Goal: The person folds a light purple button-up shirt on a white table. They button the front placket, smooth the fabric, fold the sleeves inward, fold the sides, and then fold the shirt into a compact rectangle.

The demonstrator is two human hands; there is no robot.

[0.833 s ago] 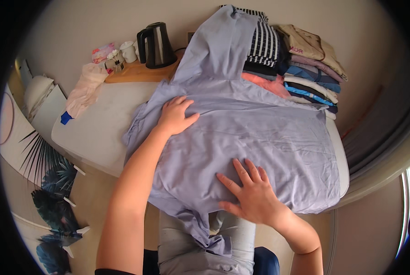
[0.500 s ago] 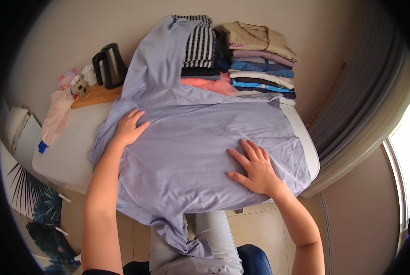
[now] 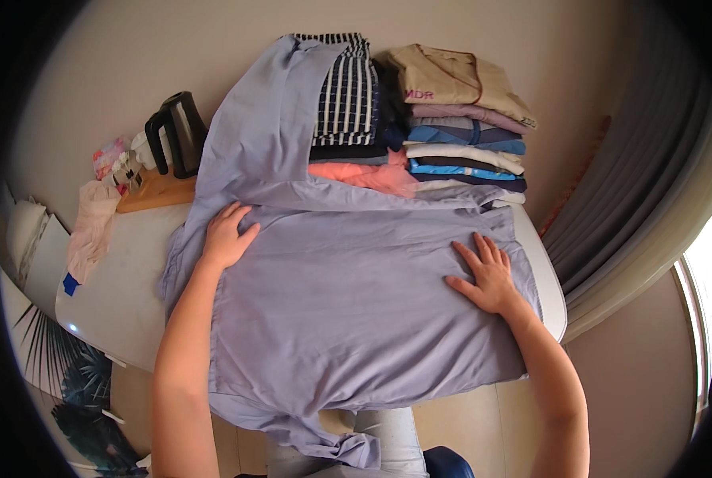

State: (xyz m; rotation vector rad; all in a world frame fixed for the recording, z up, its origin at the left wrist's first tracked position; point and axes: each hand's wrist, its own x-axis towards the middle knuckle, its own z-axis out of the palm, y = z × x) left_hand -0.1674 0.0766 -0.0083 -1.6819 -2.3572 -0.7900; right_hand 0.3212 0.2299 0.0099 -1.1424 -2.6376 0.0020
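Observation:
A greyish-lavender long-sleeved shirt [image 3: 356, 303] lies spread over the white table. One sleeve [image 3: 252, 119] drapes over the left stack of clothes at the back, and the other hangs off the near edge above my lap. My left hand [image 3: 230, 235] rests on the shirt's left part, fingers stretched out. Flat on the right part of the cloth is my right hand [image 3: 487, 275], its fingers spread. Small creases run across the fabric between my hands and along the near edge.
Folded clothes stand at the back: a striped black-and-white garment [image 3: 346, 99] on the left stack, a beige top [image 3: 455, 72] on the right one. A black kettle [image 3: 182, 135] and a wooden board [image 3: 152, 191] are back left, near a pale pink cloth [image 3: 93, 227]. Grey curtains [image 3: 651, 183] hang at right.
My right hand has slid right and slightly away across the shirt, and the right part of the cloth is smoother. My left hand stays near the same spot. The view has shifted a little.

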